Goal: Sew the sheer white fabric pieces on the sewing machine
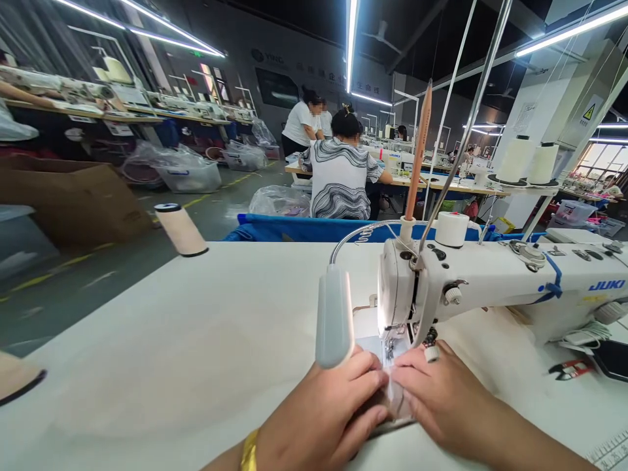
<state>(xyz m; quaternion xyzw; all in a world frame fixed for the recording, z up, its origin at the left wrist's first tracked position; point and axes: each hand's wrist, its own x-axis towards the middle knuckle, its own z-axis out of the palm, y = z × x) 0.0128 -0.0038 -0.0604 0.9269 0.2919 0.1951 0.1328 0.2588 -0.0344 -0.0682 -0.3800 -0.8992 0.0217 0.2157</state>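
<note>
A white sewing machine (471,268) stands at the right, its needle and presser foot (390,348) lit from close by. Just in front of the foot lies a small pale piece of fabric (398,400), mostly covered by my fingers. My left hand (338,405) has its fingers curled and pressed on the fabric's left side. On the right side my right hand (436,396) pinches it, fingertips close to the foot. A grey lamp head (334,319) on a bendable neck hangs above my left hand and hides part of the machine bed.
Pale thread cones (180,230) stand on the white tabletop (196,340) at the left. Red-handled thread snips (572,370) and a dark phone-like device (613,358) lie at the right. A pencil (420,154) stands upright on the machine head. A seated person (343,170) works beyond the blue cloth (294,227).
</note>
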